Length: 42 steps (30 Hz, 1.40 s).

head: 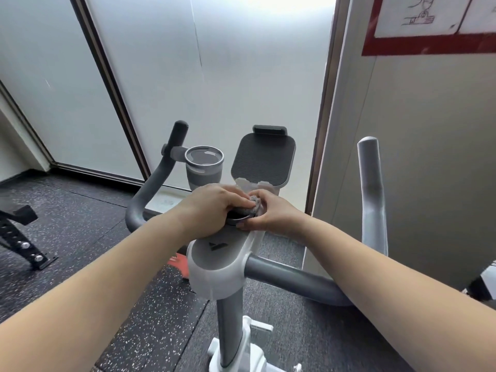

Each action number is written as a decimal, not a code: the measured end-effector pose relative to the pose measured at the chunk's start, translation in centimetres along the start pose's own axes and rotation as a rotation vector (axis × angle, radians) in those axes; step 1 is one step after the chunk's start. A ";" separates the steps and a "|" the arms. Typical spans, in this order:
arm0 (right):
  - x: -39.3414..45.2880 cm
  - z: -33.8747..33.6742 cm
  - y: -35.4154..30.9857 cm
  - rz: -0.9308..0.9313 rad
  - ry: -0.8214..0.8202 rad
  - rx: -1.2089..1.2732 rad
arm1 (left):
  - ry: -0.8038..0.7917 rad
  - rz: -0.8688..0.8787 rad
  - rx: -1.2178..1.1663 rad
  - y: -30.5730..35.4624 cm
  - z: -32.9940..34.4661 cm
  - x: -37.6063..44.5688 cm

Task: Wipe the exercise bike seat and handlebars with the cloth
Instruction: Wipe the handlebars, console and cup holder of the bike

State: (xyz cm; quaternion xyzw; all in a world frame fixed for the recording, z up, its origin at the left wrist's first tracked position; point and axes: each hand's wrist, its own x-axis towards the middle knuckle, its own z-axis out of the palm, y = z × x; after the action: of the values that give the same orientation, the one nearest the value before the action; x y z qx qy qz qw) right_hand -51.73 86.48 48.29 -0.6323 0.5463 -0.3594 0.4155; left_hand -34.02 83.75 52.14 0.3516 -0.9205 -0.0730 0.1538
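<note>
A small grey cloth is bunched up on the exercise bike's centre console, between my two hands. My left hand lies over the console's dark round display, fingers curled onto the cloth. From the right, my right hand pinches the cloth with its fingertips. The grey handlebars curve out from the console: the left bar rises to a dark grip, the right bar stands upright at the right. The seat is out of view.
A grey cup holder and a dark ribbed tablet holder stand just behind my hands. Frosted glass panels and a wall with a red-framed poster lie beyond. A black perforated metal frame stands on the speckled floor at left.
</note>
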 end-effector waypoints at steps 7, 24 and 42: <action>-0.1 0.2 -0.4 0.028 0.036 -0.068 | -0.028 0.005 0.014 -0.8 -1.2 -1.2; 1.0 0.4 -6.0 -0.148 0.413 0.186 | 0.533 -0.572 -0.444 -3.8 -2.2 -9.0; 10.2 6.3 -5.8 0.060 0.264 0.122 | 0.098 0.032 0.228 -12.1 1.2 -10.7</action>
State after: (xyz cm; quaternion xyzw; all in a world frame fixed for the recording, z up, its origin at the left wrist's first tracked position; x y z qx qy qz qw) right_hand -42.30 77.56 51.10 -0.5363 0.5922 -0.4594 0.3881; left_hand -19.30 81.97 45.58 0.3551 -0.9198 0.0519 0.1586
